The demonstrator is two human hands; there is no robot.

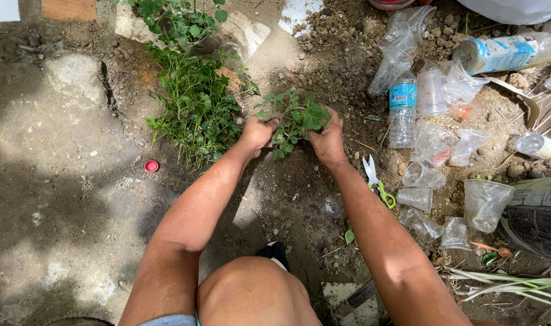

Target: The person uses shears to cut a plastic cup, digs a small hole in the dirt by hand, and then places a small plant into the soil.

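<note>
A small green leafy plant (pixel 294 119) stands in loose brown soil (pixel 342 72) in the middle of the view. My left hand (pixel 257 134) presses against its left side at the base, fingers curled into the stems. My right hand (pixel 327 140) cups its right side, also at the base. Both hands close around the plant from opposite sides, and its lower stems are hidden between them. My bare knee (pixel 251 293) shows at the bottom.
A larger clump of green weeds (pixel 194 102) grows just left. Scissors with green handles (pixel 377 181) lie right of my right arm. Plastic bottles (pixel 402 108), clear cups (pixel 484 204) and bags litter the right side. A red cap (pixel 151 166) lies on the concrete.
</note>
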